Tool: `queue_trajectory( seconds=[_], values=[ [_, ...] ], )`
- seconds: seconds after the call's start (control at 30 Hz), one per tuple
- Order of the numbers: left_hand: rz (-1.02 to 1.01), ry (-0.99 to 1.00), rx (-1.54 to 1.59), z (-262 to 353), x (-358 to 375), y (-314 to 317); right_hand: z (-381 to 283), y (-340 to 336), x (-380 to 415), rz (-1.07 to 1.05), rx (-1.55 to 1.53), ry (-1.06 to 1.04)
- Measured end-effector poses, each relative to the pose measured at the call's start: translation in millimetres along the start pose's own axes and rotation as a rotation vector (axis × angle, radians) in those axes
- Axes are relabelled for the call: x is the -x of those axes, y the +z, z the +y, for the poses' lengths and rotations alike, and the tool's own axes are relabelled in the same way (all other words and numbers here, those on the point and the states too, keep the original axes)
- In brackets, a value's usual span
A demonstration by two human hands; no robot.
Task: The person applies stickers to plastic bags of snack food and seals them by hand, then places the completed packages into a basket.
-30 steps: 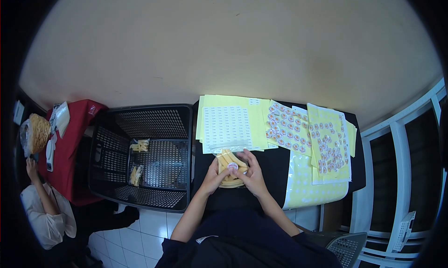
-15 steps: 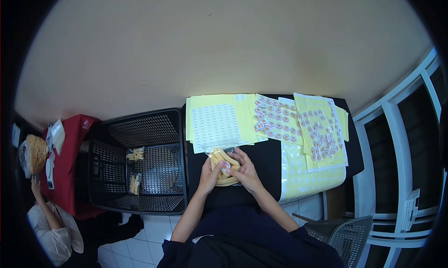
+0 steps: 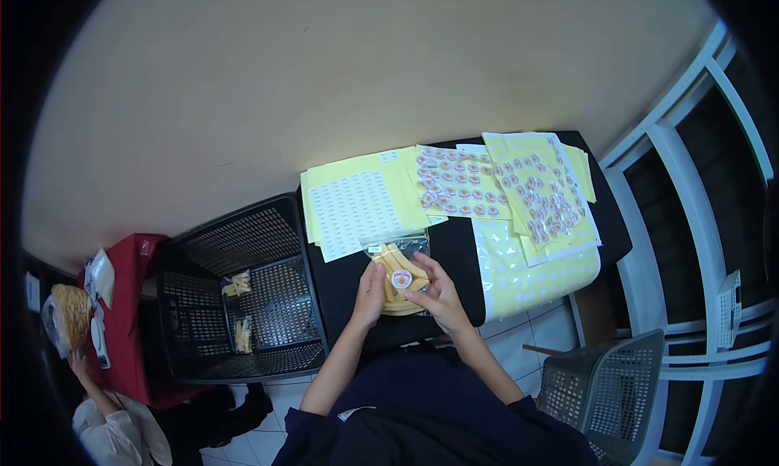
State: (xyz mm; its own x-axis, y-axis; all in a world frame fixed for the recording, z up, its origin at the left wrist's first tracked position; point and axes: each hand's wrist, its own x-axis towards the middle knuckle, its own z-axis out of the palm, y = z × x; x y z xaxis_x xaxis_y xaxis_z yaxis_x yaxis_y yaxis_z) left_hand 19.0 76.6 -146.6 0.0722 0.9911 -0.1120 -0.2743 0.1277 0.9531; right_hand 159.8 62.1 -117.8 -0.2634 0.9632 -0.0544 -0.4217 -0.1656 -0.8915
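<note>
A clear plastic bag of pale yellow snack sticks (image 3: 396,263) is held at the front of the black table. A round orange-and-white sticker sits on its middle, and a small white label near its upper left corner. My left hand (image 3: 370,297) grips the bag's left edge. On the opposite edge, my right hand (image 3: 442,297) has its fingers closed on the bag, thumb near the sticker. Just beyond the bag lies a sheet of small white labels (image 3: 357,210) on yellow backing. Sheets of round stickers (image 3: 461,182) overlap to its right.
A black plastic crate (image 3: 231,368) stands left, with two bags of snack sticks (image 3: 243,334) inside. Farther left, a person (image 3: 122,433) touches a large bag of snacks (image 3: 69,316) at a red-covered table (image 3: 130,304). A grey chair (image 3: 625,385) is at right.
My thumbs have moved off the round sticker, and the bag's front now shows more fully. The whole view has tilted slightly. The other person's hand stays at the large bag.
</note>
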Motion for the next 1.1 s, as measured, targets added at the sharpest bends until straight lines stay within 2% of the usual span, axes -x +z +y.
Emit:
queue_trajectory(
  seconds=[0.1,0.17,0.3,0.4,0.43,0.5,0.53,0.6,0.63,0.67,0.73,0.77,0.8,0.83,0.87,0.9,0.97,1.03,1.07,1.1],
  values=[
    [-0.044,0.02,0.07,10.1,2.8,20.5,-8.0,-4.6,9.9,0.12,-0.003,-0.012],
    [-0.146,-0.026,-0.03,12.7,5.0,29.6,-9.7,-9.8,15.0,0.166,0.041,-0.056],
    [-0.13,-0.038,0.015,5.4,7.0,54.3,-15.5,-18.3,30.5,0.284,0.12,-0.16],
    [-0.13,-0.085,0.011,-1.6,11.5,78.1,-20.1,-39.3,45.0,0.333,0.202,-0.13],
    [-0.19,-0.056,-0.055,-1.9,14.3,88.2,-23.0,-48.9,50.0,0.351,0.215,-0.197],
    [-0.388,0.004,-0.172,-5.8,19.0,107.9,-43.5,-71.7,74.8,0.39,0.158,-0.159],
    [-0.547,0.082,-0.207,-3.1,20.2,120.7,-51.5,-86.8,90.2,0.506,0.219,-0.205],
    [-0.678,0.172,-0.381,5.0,18.1,145.9,-59.3,-144.9,133.6,0.748,0.376,-0.348],
    [-0.679,0.177,-0.386,1.3,17.1,156.1,-63.7,-184.4,160.6,0.942,0.521,-0.507],
    [-0.678,0.159,-0.4,-3.5,16.0,165.2,-87.3,-201.6,186.9,1.218,0.502,-0.601],
    [-0.677,0.147,-0.416,-12.8,12.9,177.0,-100.3,-274.7,273.8,1.754,0.573,-0.578],
    [-0.631,0.182,-0.447,-18.1,10.8,180.8,-109.6,-282.9,306.7,1.958,0.65,-0.543],
    [-0.584,0.216,-0.476,-23.1,8.4,184.4,-94.7,-319.1,352.8,2.011,0.689,-0.514],
    [-0.487,0.22,-0.42,-27.4,6.3,187.6,-78.4,-342.3,387.2,2.153,0.812,-0.292],
    [-0.485,0.224,-0.416,-32.8,0.4,186.8,-53.9,-366.1,423.9,2.161,0.948,0.096],
    [-0.374,0.253,-0.467,-40.0,-5.8,182.6,-28.9,-386.3,452.1,2.121,1.074,0.492],
    [-0.151,0.337,-0.544,-47.3,-13.8,175.2,8.0,-411.4,472.5,1.977,0.98,1.02],
    [0.042,0.446,-0.66,-38.7,-25.9,165.7,49.8,-434.6,494.9,2.035,0.715,0.887],
    [0.128,0.499,-0.745,-31.1,-32.2,159.3,57.4,-449.5,502.3,2.024,0.726,0.882],
    [0.207,0.524,-0.835,-25.9,-40.0,151.3,60.3,-459.8,503.6,2.063,0.788,0.966]
  ],
)
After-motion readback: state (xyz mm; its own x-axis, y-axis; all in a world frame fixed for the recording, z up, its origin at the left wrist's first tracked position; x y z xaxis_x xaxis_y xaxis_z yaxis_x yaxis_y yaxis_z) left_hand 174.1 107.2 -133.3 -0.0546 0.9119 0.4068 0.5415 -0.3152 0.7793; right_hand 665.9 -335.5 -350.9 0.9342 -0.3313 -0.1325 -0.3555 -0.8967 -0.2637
